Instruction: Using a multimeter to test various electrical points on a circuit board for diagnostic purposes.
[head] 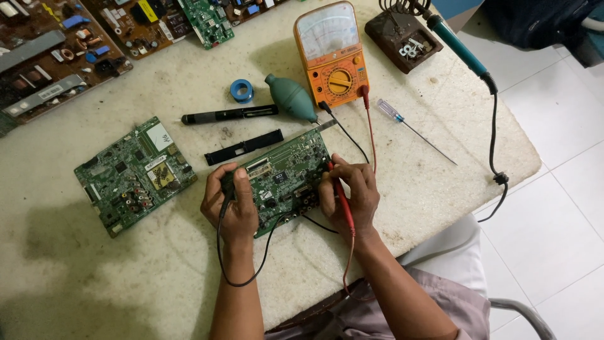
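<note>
A green circuit board [283,170] lies in front of me on the worn white table [440,182]. My left hand [229,204] rests on the board's left end and grips a black test probe [228,187], whose black lead loops down past my wrist. My right hand [349,195] holds a red test probe [340,192] with its tip on the board's right side. Both leads run up to an orange analog multimeter [331,53] standing behind the board.
A second green board [133,173] lies at left, with more boards [56,50] at the back left. Nearby are a black strip [244,147], a black pen-like tool [229,114], blue solder roll [241,90], green blower bulb [289,97], screwdriver [409,126] and soldering iron [459,47] on its stand [402,41].
</note>
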